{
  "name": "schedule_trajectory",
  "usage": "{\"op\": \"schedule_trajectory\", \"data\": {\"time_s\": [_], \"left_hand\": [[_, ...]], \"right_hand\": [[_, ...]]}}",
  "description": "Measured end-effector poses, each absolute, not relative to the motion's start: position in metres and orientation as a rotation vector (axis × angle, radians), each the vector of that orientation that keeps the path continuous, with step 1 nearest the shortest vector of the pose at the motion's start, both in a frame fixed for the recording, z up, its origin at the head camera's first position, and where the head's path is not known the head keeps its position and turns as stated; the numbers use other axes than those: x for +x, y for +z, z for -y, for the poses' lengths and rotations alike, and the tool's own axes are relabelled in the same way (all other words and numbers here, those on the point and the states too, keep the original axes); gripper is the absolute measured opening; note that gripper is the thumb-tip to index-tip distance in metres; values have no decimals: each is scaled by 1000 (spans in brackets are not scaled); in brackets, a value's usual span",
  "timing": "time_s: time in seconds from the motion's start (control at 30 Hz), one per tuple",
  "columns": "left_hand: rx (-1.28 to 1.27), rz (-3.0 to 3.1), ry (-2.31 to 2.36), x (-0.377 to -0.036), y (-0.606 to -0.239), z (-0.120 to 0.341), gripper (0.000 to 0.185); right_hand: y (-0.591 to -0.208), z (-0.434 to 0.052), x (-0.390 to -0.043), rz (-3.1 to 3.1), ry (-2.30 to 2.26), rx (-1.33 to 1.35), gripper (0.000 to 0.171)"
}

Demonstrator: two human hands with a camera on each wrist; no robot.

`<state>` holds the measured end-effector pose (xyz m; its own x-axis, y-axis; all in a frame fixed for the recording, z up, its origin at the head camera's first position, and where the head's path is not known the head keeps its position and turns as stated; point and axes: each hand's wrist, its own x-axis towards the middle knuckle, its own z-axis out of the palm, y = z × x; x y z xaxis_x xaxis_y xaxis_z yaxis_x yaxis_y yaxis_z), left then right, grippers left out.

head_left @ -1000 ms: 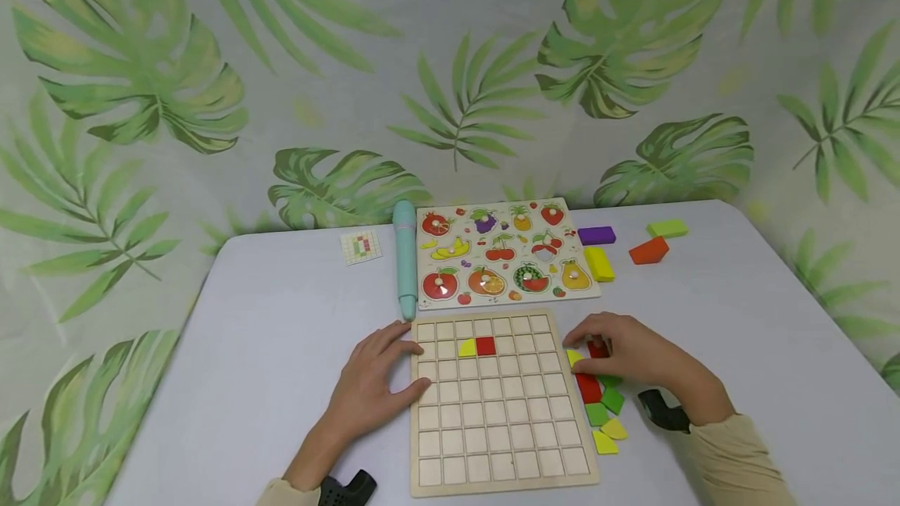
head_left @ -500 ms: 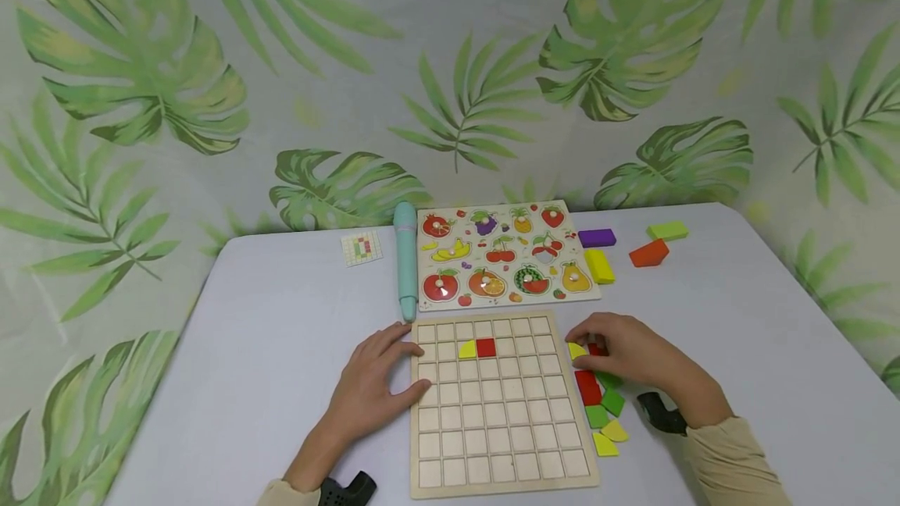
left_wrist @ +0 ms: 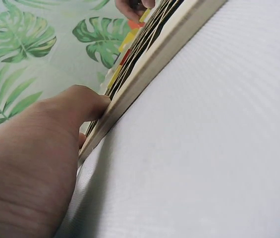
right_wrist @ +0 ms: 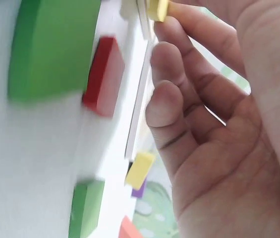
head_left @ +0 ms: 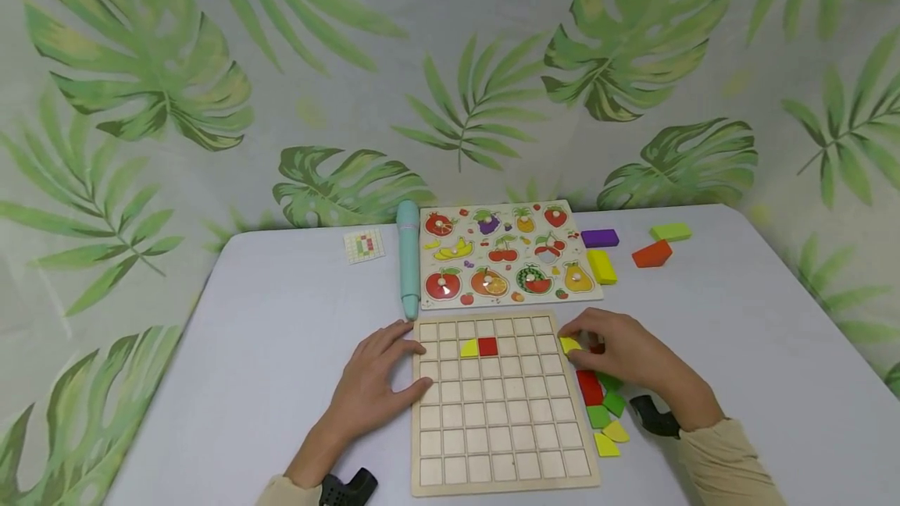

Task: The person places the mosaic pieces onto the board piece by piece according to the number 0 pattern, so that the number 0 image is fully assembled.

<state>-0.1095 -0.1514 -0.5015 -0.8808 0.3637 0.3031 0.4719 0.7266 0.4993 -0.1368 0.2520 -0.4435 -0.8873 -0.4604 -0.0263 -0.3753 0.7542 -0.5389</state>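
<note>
A wooden grid board (head_left: 506,488) lies on the table with a yellow rounded tile (head_left: 469,348) and a red square tile (head_left: 487,347) side by side in its second row. On the board's left edge rests my left hand (head_left: 376,373), fingers spread and thumb over the rim. At the right edge, my right hand (head_left: 619,346) pinches a yellow tile (head_left: 569,345) between thumb and index finger, also seen as a yellow piece (right_wrist: 158,9) in the right wrist view. Under and beside that hand lie red tiles (head_left: 589,387), green tiles (head_left: 598,416) and yellow tiles (head_left: 607,445).
Behind the board lies a fruit puzzle (head_left: 509,256) with a teal pen-shaped object (head_left: 408,260) along its left side. A small pattern card (head_left: 364,246) is at the back left. Purple (head_left: 600,238), yellow (head_left: 601,266), orange (head_left: 652,254) and lime (head_left: 671,232) blocks sit back right.
My right hand has lifted the yellow tile from beside the pile and shifted slightly left, toward the board's right edge. The left hand stays in place on the board.
</note>
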Motion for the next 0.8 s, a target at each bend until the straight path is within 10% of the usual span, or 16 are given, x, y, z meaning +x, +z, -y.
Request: {"op": "schedule_trajectory", "data": {"time_s": [0.8], "left_hand": [[-673, 2744, -884, -110, -501, 151, 37]], "right_hand": [[-448, -180, -138, -2868, -877, -693, 27]]}}
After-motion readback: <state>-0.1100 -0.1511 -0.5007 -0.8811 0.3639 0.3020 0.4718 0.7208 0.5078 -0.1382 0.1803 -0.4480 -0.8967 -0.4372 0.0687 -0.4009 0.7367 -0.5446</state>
